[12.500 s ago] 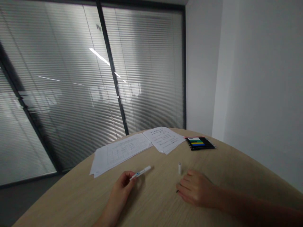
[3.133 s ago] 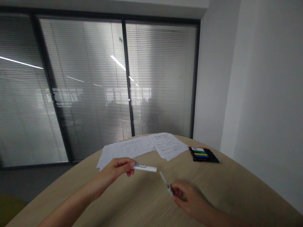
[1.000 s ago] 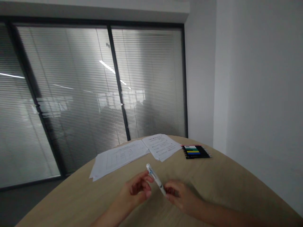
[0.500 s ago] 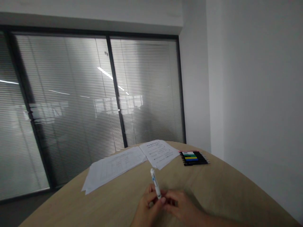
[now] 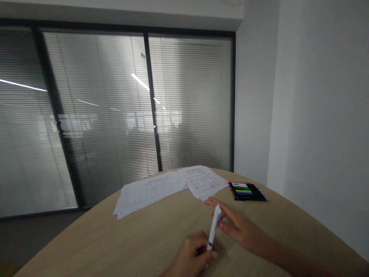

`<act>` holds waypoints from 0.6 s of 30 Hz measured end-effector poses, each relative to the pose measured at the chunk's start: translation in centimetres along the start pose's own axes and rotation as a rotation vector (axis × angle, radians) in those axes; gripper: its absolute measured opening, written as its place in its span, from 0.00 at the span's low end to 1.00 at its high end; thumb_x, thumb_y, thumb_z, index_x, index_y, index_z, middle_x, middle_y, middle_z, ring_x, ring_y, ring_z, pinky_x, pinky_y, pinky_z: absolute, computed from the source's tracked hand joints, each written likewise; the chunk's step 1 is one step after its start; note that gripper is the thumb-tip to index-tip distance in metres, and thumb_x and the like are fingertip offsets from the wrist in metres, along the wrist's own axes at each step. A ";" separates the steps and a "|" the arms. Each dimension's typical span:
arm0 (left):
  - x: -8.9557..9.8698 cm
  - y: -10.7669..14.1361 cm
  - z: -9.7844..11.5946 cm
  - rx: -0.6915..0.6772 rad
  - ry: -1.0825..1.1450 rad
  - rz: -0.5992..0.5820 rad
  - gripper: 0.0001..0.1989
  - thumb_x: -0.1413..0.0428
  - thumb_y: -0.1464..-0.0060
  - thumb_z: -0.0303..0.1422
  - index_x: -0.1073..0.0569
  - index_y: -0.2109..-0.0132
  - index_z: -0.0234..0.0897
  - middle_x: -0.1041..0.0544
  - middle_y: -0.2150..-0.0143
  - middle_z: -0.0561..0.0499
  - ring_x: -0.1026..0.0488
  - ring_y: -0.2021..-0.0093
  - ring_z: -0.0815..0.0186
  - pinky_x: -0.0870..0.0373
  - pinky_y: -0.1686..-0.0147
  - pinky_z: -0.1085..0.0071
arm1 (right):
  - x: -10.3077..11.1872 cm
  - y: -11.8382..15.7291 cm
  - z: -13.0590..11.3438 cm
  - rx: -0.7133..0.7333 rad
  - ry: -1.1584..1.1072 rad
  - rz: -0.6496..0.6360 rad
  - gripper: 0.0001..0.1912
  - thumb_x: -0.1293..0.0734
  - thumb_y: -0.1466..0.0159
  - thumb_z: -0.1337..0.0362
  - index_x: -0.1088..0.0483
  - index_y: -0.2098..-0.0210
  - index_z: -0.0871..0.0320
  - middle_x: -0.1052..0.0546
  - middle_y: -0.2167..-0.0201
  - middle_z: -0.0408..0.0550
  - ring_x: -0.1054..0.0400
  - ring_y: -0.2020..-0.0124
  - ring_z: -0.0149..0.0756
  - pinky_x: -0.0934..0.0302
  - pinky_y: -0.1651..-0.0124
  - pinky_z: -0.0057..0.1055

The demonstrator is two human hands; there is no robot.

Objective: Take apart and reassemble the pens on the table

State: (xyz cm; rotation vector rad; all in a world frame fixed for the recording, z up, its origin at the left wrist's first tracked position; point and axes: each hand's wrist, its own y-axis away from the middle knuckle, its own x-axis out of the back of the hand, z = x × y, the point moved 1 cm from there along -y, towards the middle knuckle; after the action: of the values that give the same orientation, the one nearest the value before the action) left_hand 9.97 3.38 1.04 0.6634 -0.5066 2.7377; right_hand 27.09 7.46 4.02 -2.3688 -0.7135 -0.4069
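Note:
A slim white pen (image 5: pixel 213 229) with a blue-marked clip stands tilted above the table, its top leaning up and to the right. My left hand (image 5: pixel 193 252) pinches its lower end between thumb and fingers. Close by its upper end is my right hand (image 5: pixel 235 224), fingers stretched out toward the papers and thumb near the clip. Whether the right fingers touch the pen I cannot tell. Beyond the hands lies a printed sheet (image 5: pixel 203 181), just past the right fingertips.
The light wood table (image 5: pixel 138 238) has a curved edge. At its far left is a stack of printed papers (image 5: pixel 151 192). A row of black pens (image 5: pixel 256 192) with white, green, yellow and blue strips lies at the right. Behind stand glass panels with blinds (image 5: pixel 106 134) and a white wall (image 5: pixel 325 115).
My right hand has moved away from the left, up to the pen's top end, and its fingers have stretched out. The pen now leans right instead of left. The camera view has shifted.

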 end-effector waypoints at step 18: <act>-2.3 1.3 0.4 0.002 0.156 -0.098 0.27 0.46 0.59 0.55 0.24 0.75 0.32 0.37 0.76 0.55 0.41 0.77 0.72 0.48 0.78 0.76 | 2.1 -0.2 -3.2 -0.133 0.252 -0.108 0.06 0.35 0.47 0.61 0.31 0.70 0.57 0.29 0.77 0.42 0.36 0.75 0.30 0.41 0.72 0.25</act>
State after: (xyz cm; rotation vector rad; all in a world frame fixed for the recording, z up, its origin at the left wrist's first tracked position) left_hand 11.60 1.59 -0.05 0.4569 -0.4229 2.6701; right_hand 28.35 6.36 7.51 -2.3500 -0.7156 -0.8063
